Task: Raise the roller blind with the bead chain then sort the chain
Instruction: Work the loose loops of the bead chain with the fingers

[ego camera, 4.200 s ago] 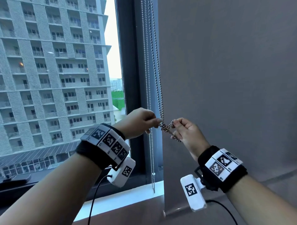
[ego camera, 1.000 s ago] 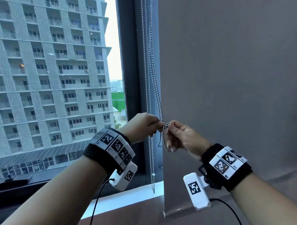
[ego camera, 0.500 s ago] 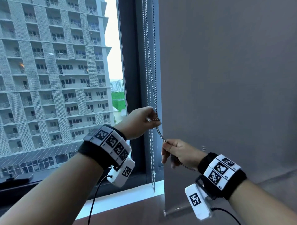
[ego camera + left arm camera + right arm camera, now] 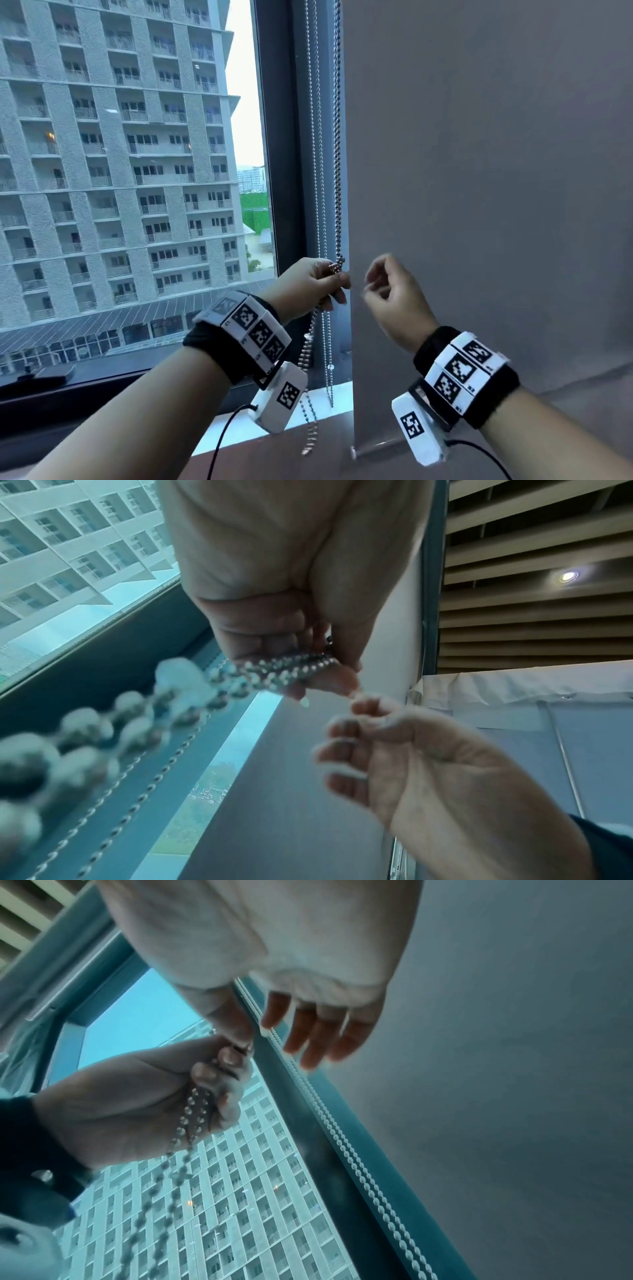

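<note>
Window behind; 2 hands, left hand (image 4: 310,282) gripping bead chain (image 4: 337,192).

Open gap between left hand (image 4: 310,282) and right hand (image 4: 394,294), close together. Obstacles: roller blind (image 4: 479,171) behind the right hand; bead chain (image 4: 337,171) strands hanging along window frame (image 4: 284,137); sill (image 4: 239,425) below.

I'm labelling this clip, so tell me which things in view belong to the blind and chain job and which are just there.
Part of the job:
- bead chain, bunched in the left hand
- roller blind, hanging low
- right hand, empty, beside the chain

Just there:
- second chain, hanging free
- window sill
- wrist cameras
- building outside
</note>
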The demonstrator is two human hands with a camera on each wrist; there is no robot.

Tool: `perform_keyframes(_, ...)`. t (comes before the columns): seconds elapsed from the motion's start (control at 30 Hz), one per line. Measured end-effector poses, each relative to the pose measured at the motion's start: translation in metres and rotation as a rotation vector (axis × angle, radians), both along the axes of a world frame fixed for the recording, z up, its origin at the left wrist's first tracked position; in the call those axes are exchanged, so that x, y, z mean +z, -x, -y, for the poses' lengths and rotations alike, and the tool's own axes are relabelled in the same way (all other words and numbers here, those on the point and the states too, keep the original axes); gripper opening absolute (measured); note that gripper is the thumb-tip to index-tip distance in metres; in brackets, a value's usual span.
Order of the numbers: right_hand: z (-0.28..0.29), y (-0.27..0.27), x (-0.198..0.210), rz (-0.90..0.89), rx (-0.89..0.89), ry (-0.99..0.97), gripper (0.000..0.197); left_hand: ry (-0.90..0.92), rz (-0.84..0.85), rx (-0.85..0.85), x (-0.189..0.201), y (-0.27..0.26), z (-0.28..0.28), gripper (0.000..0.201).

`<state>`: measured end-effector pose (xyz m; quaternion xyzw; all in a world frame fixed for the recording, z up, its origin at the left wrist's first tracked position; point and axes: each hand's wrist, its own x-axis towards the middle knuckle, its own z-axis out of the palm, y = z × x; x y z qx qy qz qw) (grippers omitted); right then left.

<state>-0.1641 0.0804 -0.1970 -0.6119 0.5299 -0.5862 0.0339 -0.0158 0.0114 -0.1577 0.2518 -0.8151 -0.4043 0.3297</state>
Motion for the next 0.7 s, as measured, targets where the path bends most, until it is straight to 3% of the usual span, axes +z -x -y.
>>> perform_keyframes(0.07, -0.004, -0.004, 0.008, -0.228, -0.086, 0.252, 0.029, -0.009, 0.032, -0.017, -0.002, 0.001, 0.000, 0.021)
perform_keyframes(0.13, -0.001, -0.009, 0.012, -0.512, -0.122, 0.374, 0.044, -0.021, 0.059, -0.025, -0.003, 0.004, -0.001, 0.025)
perform_keyframes(0.23, 0.011, -0.010, 0.010, -0.822, -0.194, 0.340, 0.053, 0.080, 0.178, -0.027, -0.003, 0.008, -0.004, 0.026)
perform_keyframes(0.3, 0.018, -0.006, 0.006, -0.899, -0.262, 0.292, 0.050, 0.150, 0.254, -0.045, -0.003, 0.007, -0.006, 0.024)
perform_keyframes(0.4, 0.019, -0.002, 0.006, -0.830, -0.308, 0.235, 0.035, 0.184, 0.286, -0.086, 0.001, -0.001, -0.005, 0.016)
perform_keyframes(0.5, 0.017, 0.000, 0.016, -0.674, -0.282, 0.244, 0.015, 0.139, 0.209, -0.086, 0.008, -0.009, 0.000, 0.007)
perform_keyframes(0.6, 0.018, 0.008, 0.025, -0.458, -0.234, 0.206, 0.014, 0.039, 0.023, -0.095, 0.016, -0.015, 0.001, 0.017)
perform_keyframes(0.7, 0.017, 0.008, 0.027, -0.207, -0.125, 0.204, 0.013, 0.159, -0.037, -0.073, 0.026, -0.017, 0.002, 0.022)
